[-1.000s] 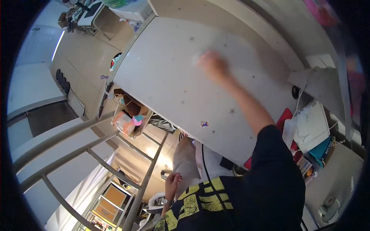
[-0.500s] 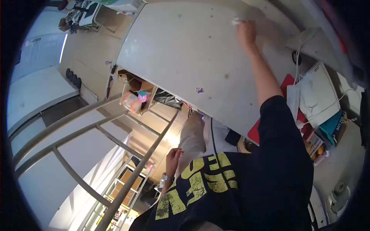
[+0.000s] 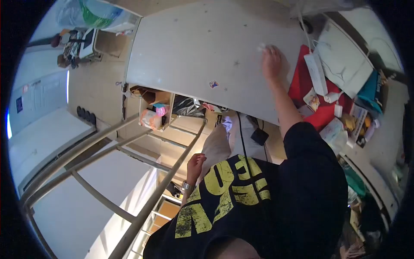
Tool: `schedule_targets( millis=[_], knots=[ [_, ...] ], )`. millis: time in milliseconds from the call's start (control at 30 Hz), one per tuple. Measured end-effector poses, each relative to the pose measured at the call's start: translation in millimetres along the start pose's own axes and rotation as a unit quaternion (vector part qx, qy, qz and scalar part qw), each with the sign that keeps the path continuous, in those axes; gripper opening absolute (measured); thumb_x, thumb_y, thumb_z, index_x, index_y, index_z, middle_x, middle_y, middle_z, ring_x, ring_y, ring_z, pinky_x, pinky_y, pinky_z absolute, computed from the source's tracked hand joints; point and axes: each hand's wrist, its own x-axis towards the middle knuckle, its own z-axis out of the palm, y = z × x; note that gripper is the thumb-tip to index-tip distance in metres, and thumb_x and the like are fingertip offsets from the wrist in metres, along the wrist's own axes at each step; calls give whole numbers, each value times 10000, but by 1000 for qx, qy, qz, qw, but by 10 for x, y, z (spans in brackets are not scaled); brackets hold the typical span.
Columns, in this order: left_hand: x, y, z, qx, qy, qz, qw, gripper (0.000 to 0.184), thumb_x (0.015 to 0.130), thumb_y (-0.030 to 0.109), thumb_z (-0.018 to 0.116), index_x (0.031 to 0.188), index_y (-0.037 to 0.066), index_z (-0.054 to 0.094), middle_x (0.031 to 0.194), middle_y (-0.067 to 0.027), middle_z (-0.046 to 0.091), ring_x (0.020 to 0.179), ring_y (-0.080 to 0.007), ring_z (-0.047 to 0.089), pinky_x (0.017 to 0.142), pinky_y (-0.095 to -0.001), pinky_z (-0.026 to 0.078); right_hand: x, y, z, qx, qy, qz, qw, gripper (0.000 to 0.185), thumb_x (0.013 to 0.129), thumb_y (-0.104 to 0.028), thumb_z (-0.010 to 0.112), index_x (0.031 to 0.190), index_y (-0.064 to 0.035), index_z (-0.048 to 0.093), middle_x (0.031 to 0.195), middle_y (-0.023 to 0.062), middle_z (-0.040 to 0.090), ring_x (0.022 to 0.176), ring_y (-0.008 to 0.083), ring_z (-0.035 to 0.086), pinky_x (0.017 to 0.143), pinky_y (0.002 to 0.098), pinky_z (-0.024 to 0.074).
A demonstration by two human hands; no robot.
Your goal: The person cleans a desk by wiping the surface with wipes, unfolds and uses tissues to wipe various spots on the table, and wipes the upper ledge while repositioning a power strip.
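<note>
my right hand (image 3: pixel 272 62) is bent over a blurred white wad (image 3: pixel 261 47), pinching it on the white tabletop (image 3: pixel 185 52). my left hand (image 3: pixel 196 165) is half curled beside my trousers (image 3: pixel 217 143); whether its fingers meet, i can't tell. to the right, a red sheet (image 3: pixel 298 84) and white power strip (image 3: pixel 316 74) crowd my reach; metal rails (image 3: pixel 153 200) fence my left. near the tabletop's edge, an open box (image 3: pixel 170 111) holds a pink pack (image 3: pixel 161 111) and an orange-and-white package (image 3: pixel 150 119), with a black plastic bag (image 3: pixel 187 107) beside it.

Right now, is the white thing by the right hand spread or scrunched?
Probably scrunched: the white thing shows only as a small patch past the right hand. It's too blurred to be sure.
</note>
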Motion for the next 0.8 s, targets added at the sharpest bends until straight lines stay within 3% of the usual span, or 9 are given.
schedule_targets(
  millis=[100, 167, 267, 367, 467, 533, 633, 767, 800],
  knots=[
    [22, -47, -139, 36, -11, 10, 999, 209, 934, 174, 595, 1027, -10, 630, 890, -98, 695, 852, -158, 667, 764, -273, 515, -917, -212, -61, -215, -25, -85, 973, 307, 959, -199, 429, 1163, -29, 583, 1078, 166, 641, 924, 309, 640, 797, 425, 514],
    [37, -64, -193, 26, -10, 13, 1000, 197, 929, 170, 595, 1009, -6, 634, 875, -92, 692, 846, -155, 663, 760, -274, 514, -1558, -843, -178, -91, -130, -77, 984, 294, 955, -200, 444, 1148, -31, 587, 1152, 158, 633, 993, 304, 641, 836, 419, 520],
    [64, 112, -283, 71, -33, 28, 997, 201, 925, 168, 600, 1013, -9, 632, 868, -94, 687, 848, -157, 657, 758, -278, 513, -1301, -562, -315, -149, -87, -147, 974, 309, 967, -235, 432, 1127, -29, 598, 1125, 163, 640, 962, 332, 637, 815, 438, 517],
    [92, 176, -416, 115, -50, 74, 989, 239, 922, 191, 606, 1040, -16, 629, 880, -106, 691, 822, -161, 661, 743, -287, 519, -712, -90, -419, -184, 83, -41, 979, 313, 972, -211, 408, 1141, -7, 576, 1116, 189, 635, 966, 374, 613, 823, 466, 499],
    [169, -60, -432, 116, -55, 76, 989, 272, 910, 216, 631, 1036, -26, 630, 864, -105, 689, 793, -159, 657, 727, -290, 519, -1052, -1007, -557, -131, -60, 69, 987, 288, 940, -152, 429, 1140, -5, 575, 1143, 210, 614, 1028, 373, 590, 869, 452, 489],
    [182, -108, -388, 145, -82, 79, 983, 281, 907, 223, 638, 1024, -33, 631, 855, -101, 688, 789, -158, 653, 725, -288, 517, -1791, -687, 425, -75, -1, -34, 997, 305, 865, -80, 507, 1158, -5, 545, 1270, 203, 551, 1176, 355, 521, 985, 419, 427],
    [163, -17, -300, 93, -153, 104, 978, 243, 899, 195, 650, 1010, -21, 642, 841, -81, 684, 781, -133, 639, 719, -280, 513, -1890, -1008, 193, -116, -66, -133, 982, 317, 854, -106, 522, 1159, -46, 584, 1272, 176, 563, 1203, 343, 505, 993, 439, 421],
    [205, 64, -297, 227, -129, 139, 955, 227, 889, 174, 659, 1015, -14, 642, 839, -75, 674, 792, -124, 628, 728, -278, 508, -1552, -921, -198, -221, -75, -20, 972, 279, 825, -140, 542, 1070, -120, 674, 1263, 178, 571, 1206, 362, 500, 972, 503, 420],
    [218, 30, -303, 202, -123, 127, 963, 237, 887, 182, 659, 1015, -16, 642, 839, -82, 676, 795, -129, 630, 730, -281, 509, -1561, -862, -220, -219, -42, -58, 973, 241, 830, -129, 543, 1034, -104, 668, 1193, 180, 588, 1149, 361, 515, 937, 489, 431]
  ],
)
